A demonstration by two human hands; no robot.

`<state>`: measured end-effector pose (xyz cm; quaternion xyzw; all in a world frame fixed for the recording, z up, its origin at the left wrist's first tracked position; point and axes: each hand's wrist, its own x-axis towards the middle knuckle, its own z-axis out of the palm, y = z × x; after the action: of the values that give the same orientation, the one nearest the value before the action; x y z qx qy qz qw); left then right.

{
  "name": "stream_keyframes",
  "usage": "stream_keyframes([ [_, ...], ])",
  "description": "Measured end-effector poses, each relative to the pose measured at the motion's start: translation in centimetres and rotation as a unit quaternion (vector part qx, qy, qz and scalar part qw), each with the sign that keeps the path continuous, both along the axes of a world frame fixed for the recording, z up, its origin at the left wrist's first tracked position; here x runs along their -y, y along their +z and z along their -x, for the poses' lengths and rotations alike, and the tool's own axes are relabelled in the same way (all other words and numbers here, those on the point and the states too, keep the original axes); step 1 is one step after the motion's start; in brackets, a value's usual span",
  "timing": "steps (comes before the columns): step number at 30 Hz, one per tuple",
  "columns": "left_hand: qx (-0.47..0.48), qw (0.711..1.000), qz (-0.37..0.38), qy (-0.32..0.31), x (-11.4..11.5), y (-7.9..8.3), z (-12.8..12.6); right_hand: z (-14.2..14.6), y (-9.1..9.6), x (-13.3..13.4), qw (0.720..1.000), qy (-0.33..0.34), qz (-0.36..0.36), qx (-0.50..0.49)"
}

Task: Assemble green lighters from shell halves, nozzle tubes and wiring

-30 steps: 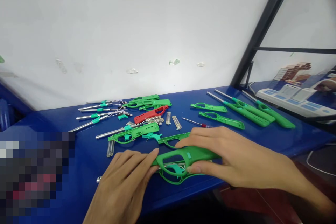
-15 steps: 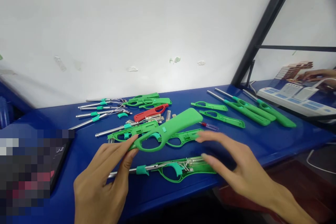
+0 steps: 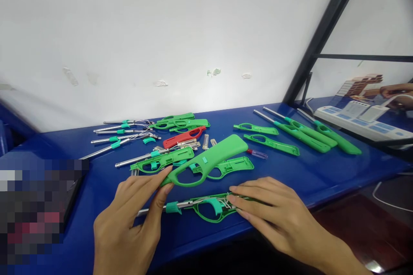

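My left hand point(image 3: 129, 219) pinches the narrow end of a green lighter casing half point(image 3: 222, 153), held tilted above the table with its smooth outer side showing. Below it lies an opened long-necked lighter point(image 3: 211, 220), with its metal tube, teal trigger point(image 3: 214, 206) and thin white wires in the lower casing half. Over the handle of that lighter, my right hand point(image 3: 274, 212) has its fingers closed, with the tips by the wires. The handle and what sits in it are mostly covered by this hand.
Behind are other opened lighter parts point(image 3: 167, 161), a red casing half point(image 3: 183, 137) and several metal tubes point(image 3: 103, 139). A screwdriver point(image 3: 258, 154), green casing halves point(image 3: 274, 144) and assembled lighters point(image 3: 303, 137) lie right. A power strip point(image 3: 364, 122) and another person's hand point(image 3: 396, 92) are beyond the frame.
My right hand has come down and left from above the table onto the opened lighter's handle, its fingers closing there. My left hand still holds the casing half in nearly the same place.
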<state>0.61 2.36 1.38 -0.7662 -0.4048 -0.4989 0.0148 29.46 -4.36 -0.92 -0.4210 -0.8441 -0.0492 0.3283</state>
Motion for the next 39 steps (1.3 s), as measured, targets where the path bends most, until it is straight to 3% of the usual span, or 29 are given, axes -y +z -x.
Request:
stream_keyframes([
  [8,0.002,1.0,-0.004,-0.009,-0.1,-0.2,0.1,-0.1,-0.2,0.1,1.0,0.002,-0.001,0.002],
  [15,-0.012,1.0,-0.022,-0.01,0.0,-0.1,-0.5,-0.2,-0.3,-0.1,0.998,0.018,-0.059,0.017],
  [25,-0.005,1.0,-0.007,-0.023,0.1,-0.2,-0.2,-0.4,-0.4,-0.2,0.997,0.021,-0.075,0.027],
  [39,-0.002,0.999,-0.018,-0.028,0.1,-0.4,-0.3,-1.3,1.0,-0.8,0.992,0.062,-0.043,0.099],
])
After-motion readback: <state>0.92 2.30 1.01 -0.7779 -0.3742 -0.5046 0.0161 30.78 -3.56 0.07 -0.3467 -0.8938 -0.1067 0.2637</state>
